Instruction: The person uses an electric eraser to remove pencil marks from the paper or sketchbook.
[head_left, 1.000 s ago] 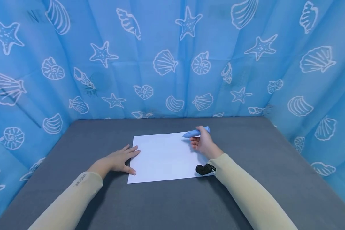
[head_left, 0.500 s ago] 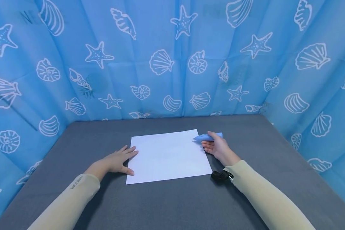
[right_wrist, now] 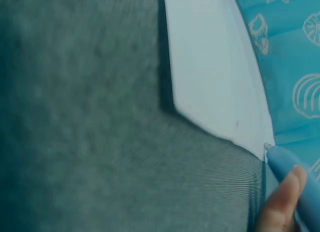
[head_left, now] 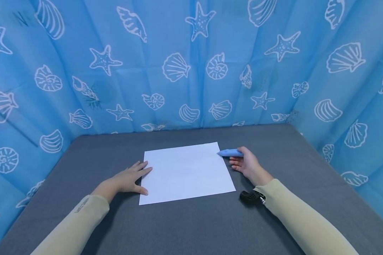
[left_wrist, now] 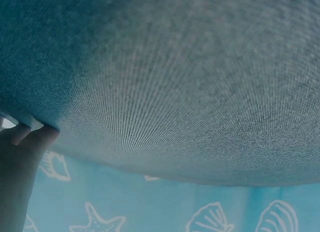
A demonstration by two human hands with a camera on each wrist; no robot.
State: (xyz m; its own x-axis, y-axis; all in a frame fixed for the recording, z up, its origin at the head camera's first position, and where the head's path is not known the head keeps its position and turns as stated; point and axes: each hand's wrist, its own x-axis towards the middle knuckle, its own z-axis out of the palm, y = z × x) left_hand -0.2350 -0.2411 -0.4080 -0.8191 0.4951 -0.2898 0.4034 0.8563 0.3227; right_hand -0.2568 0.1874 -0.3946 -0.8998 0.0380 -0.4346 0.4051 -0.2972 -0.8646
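A white sheet of paper (head_left: 186,171) lies flat on the grey table (head_left: 191,226). My left hand (head_left: 129,178) rests flat on the table with straight fingers, its fingertips touching the sheet's left edge. My right hand (head_left: 246,163) is just right of the sheet and holds the back end of a blue pen (head_left: 229,153), which lies low over the table with its tip at the sheet's far right corner. In the right wrist view the pen (right_wrist: 287,167) points at the paper (right_wrist: 210,77) corner, with a fingertip (right_wrist: 280,207) against its barrel.
Blue curtains printed with white shells and starfish (head_left: 191,63) close off the table on the back, left and right. A black wrist-mounted camera (head_left: 249,196) sits at my right cuff. The left wrist view shows only grey cloth (left_wrist: 175,82) and my fingers (left_wrist: 22,142).
My right hand has carried the pen off the sheet's far right part, rightward and down to the table beside the corner. The left hand has stayed in place.
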